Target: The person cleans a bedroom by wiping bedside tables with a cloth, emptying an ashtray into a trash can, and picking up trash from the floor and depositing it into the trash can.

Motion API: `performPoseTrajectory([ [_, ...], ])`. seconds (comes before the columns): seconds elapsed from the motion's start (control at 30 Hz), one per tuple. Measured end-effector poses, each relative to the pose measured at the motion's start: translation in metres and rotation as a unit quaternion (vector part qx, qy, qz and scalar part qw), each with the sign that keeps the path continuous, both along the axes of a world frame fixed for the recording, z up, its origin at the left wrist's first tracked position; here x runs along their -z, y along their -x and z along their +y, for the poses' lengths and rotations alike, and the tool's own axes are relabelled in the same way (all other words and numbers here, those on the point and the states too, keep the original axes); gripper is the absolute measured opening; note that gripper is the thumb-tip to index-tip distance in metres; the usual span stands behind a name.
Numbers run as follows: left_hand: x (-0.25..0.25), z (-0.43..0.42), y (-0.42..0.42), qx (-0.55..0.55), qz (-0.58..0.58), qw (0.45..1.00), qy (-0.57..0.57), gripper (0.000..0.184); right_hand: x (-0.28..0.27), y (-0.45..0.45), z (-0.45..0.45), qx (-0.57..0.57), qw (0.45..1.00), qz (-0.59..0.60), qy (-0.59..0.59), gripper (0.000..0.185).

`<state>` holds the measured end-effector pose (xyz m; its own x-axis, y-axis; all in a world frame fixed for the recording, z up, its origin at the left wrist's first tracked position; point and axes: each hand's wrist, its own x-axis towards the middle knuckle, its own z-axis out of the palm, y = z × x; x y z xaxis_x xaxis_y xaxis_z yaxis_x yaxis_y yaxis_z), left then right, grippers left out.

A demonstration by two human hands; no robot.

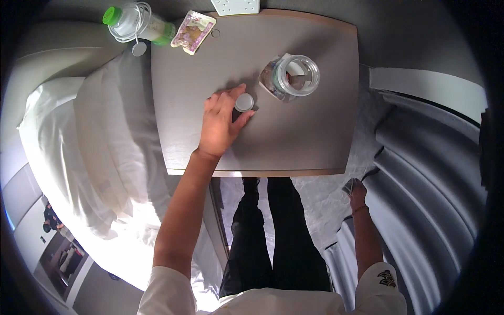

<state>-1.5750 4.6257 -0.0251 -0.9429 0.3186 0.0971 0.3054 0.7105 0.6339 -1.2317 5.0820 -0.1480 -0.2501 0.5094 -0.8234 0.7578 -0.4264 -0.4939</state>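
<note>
My left hand [221, 122] is over the table, with thumb and fingers closed around the sides of a small round container with a pale, flat top [244, 102]. Its body below the top is mostly hidden. To the right of that hand stands a clear, open plastic jar [310, 90], with a printed label on its side and something brownish inside. Low beside the table's right side, my right hand [359, 192] is closed on a crumpled, see-through piece of plastic [348, 186].
The grey-brown table [199, 152] has a wooden edge. At its far left are a green-capped bottle [142, 25] wrapped with a white cable, a printed packet [193, 32] and a small ring [216, 33]. White bedding [100, 157] lies left; grey curtains [425, 157] hang right.
</note>
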Motion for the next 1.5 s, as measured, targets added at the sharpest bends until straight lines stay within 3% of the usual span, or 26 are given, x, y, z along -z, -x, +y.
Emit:
performPoseTrajectory([
  [0.07, 0.0, 0.0, 0.0, -0.005, -0.002, 1.0, 0.002, 0.06, -0.003, 0.003, -0.005, 0.053, 0.998, -0.005, -0.016, 0.014],
  [0.13, -0.004, -0.002, 0.001, -0.001, -0.053, 0.999, 0.014, 0.067, 0.001, -0.001, -0.004, 0.035, 0.999, 0.001, -0.007, 0.015],
  [0.27, -0.017, -0.015, -0.009, -0.002, 0.002, 0.999, -0.037, 0.07, -0.004, -0.002, -0.017, 0.05, 0.998, 0.035, -0.022, 0.014],
  [0.33, -0.013, -0.04, -0.023, -0.082, 0.116, 0.99, -0.002, 0.067, -0.014, -0.003, -0.026, 0.046, 0.998, 0.039, -0.036, 0.014],
  [0.47, -0.002, -0.071, -0.063, -0.22, 0.051, 0.954, 0.199, 0.056, -0.007, -0.039, -0.021, 0.037, 0.989, 0.075, -0.119, 0.023],
  [0.53, 0.009, -0.084, -0.081, -0.21, -0.005, 0.95, 0.233, 0.055, -0.072, 0.007, -0.082, 0.006, 0.98, 0.081, -0.18, 0.032],
  [0.57, 0.009, -0.087, -0.085, -0.217, -0.007, 0.947, 0.237, 0.053, -0.11, 0.037, -0.119, -0.163, 0.935, 0.109, -0.294, 0.033],
  [0.6, 0.008, -0.089, -0.089, -0.221, -0.007, 0.946, 0.237, 0.053, -0.137, 0.058, -0.147, -0.324, 0.849, 0.13, -0.396, 0.035],
  [0.67, 0.004, -0.094, -0.101, -0.227, -0.041, 0.94, 0.25, 0.053, -0.163, 0.076, -0.181, -0.496, 0.77, 0.188, -0.354, 0.038],
  [0.7, 0.005, -0.098, -0.109, -0.241, -0.047, 0.939, 0.241, 0.052, -0.173, 0.095, -0.202, -0.574, 0.682, 0.27, -0.366, 0.035],
  [0.73, 0.006, -0.101, -0.118, -0.247, -0.048, 0.938, 0.239, 0.052, -0.174, 0.115, -0.221, -0.591, 0.627, 0.352, -0.365, 0.036],
  [0.83, 0.006, -0.109, -0.153, -0.233, -0.073, 0.947, 0.206, 0.052, -0.149, 0.168, -0.279, -0.521, 0.624, 0.417, -0.406, 0.039],
  [0.9, 0.001, -0.114, -0.186, -0.214, -0.088, 0.957, 0.176, 0.053, -0.135, 0.196, -0.318, -0.58, 0.607, 0.316, -0.443, 0.041],
  [1.0, -0.007, -0.121, -0.251, -0.179, -0.147, 0.968, 0.092, 0.052, -0.122, 0.219, -0.38, -0.596, 0.586, 0.313, -0.451, 0.047],
  [1.13, -0.012, -0.125, -0.356, -0.197, -0.27, 0.942, -0.032, 0.05, -0.123, 0.28, -0.441, -0.607, 0.557, 0.363, -0.435, 0.049],
  [1.3, -0.034, -0.117, -0.439, -0.178, -0.397, 0.9, 0.003, 0.04, -0.098, 0.385, -0.496, -0.586, 0.486, 0.47, -0.446, 0.046],
  [1.33, -0.03, -0.113, -0.455, -0.178, -0.398, 0.9, 0.002, 0.04, -0.097, 0.392, -0.503, -0.577, 0.471, 0.503, -0.439, 0.045],
  [1.4, -0.007, -0.11, -0.495, -0.228, -0.544, 0.806, -0.041, 0.038, -0.099, 0.374, -0.505, -0.602, 0.447, 0.499, -0.435, 0.043],
  [1.5, 0.005, -0.104, -0.499, -0.266, -0.528, 0.806, 0.01, 0.04, -0.104, 0.298, -0.492, -0.703, 0.37, 0.506, -0.336, 0.041],
])
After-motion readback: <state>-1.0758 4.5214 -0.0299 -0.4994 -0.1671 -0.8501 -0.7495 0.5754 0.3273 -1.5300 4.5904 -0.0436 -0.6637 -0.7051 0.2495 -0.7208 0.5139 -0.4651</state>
